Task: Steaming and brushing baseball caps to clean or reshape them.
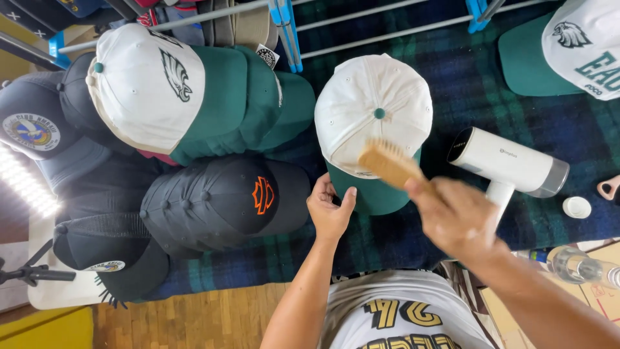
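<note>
This looks like a home workspace for cleaning caps: a plaid blanket (pixel 413 239) covers the floor over wood parquet (pixel 194 317), stacked caps (pixel 194 97) crowd the left, a metal drying rack (pixel 361 22) stands at the far side, and a white handheld steamer (pixel 510 165) lies right.

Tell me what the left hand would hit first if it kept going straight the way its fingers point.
The left hand points up and away; first in line is likely the green brim of the white cap, though depth is unclear.
</note>
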